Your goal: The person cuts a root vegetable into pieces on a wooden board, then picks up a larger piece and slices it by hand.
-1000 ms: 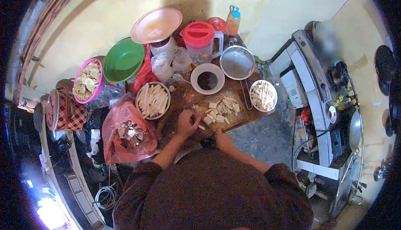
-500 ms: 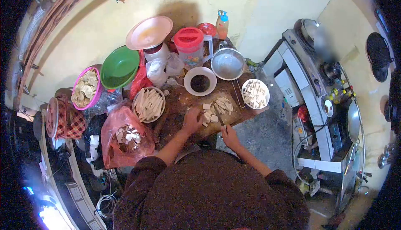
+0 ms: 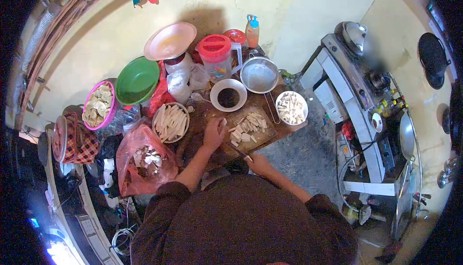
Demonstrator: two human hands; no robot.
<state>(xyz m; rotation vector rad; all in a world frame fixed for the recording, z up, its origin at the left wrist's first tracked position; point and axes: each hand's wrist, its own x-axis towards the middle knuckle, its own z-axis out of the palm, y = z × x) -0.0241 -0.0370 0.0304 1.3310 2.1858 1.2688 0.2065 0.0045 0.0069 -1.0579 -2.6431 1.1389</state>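
Note:
My right hand grips a knife at the near edge of the wooden cutting board. On the board lies a pile of pale cut pieces, like tofu or tempeh, some long and some short. Left of the board, my left hand is closed, with a small whitish piece at its fingertips. Near that hand stands a bowl of long pale sticks. A white bowl with dark liquid is beyond the board, and a white bowl of short cut pieces stands to its right.
A metal strainer, a red-lidded pitcher and a pink bowl stand at the back. Left are a green basin, a pink basket of pale slices and a red plastic bag. A stove stands right.
My right hand has drawn the knife back toward me, off the pieces to the board's near edge. My left hand has moved left and slightly away from me, off the pile.

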